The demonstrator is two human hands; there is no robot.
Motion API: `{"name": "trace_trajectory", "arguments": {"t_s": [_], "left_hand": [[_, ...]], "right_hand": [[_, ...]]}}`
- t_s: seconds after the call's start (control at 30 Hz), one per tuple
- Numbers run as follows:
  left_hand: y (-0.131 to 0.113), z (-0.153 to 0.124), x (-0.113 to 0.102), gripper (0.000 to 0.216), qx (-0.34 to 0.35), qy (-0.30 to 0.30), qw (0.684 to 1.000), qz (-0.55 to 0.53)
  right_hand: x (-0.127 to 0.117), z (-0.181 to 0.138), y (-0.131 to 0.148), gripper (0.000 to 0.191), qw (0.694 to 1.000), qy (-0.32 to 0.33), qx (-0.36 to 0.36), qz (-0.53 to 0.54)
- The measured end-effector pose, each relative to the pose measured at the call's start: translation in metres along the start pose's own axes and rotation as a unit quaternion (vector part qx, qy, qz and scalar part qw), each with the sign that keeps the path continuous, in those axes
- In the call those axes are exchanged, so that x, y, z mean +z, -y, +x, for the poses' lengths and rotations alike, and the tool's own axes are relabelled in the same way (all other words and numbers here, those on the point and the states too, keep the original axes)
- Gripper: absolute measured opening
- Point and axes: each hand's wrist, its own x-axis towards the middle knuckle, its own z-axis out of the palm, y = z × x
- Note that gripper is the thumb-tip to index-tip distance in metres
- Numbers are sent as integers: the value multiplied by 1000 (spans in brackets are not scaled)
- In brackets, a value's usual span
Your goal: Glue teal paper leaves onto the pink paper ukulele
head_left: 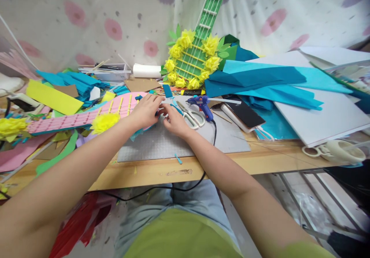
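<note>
A pink paper guitar (62, 122) with yellow strips, a yellow paper flower and a blue edge lies across the left of the table. Over the right end of its body is my left hand (147, 110), fingers bent around the edge. My right hand (175, 121) meets it there with curled fingers, fingertips close to the left ones; whatever they pinch is hidden. Just right of my right hand are white-handled scissors (194, 118) and a blue glue gun (204, 105), both on a grey cutting mat (228, 136).
A green paper guitar (189, 63) with yellow flowers leans at the back. Blue crepe paper (260, 80), a phone (245, 111) and white sheets (323, 115) lie at right. Paper scraps (54, 98) crowd the left. The glue gun's black cord (214, 134) hangs over the front edge.
</note>
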Motion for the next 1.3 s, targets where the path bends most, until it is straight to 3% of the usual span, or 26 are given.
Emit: {"name": "trace_trajectory", "arguments": {"t_s": [0.5,0.7,0.87,1.0,1.13,1.3], "left_hand": [[-3,-1,-4,53,-13,11,1000,5],[7,3,-31,66,-53,35,997,-39],[37,8,-62,37,-173,-121,969,-130],[47,11,-63,27,-253,-230,925,-165],[17,16,-50,22,-226,-292,907,-200],[-54,24,-19,22,-169,-203,921,-287]], "right_hand": [[1,-1,1,58,1000,7,-2,-1],[-6,0,0,63,999,-34,-3,-5],[-27,3,-6,44,994,-77,68,-38],[-50,3,-13,17,990,-39,126,-52],[-63,-1,-19,9,985,31,135,-99],[-59,-12,-22,8,976,110,68,-173]]}}
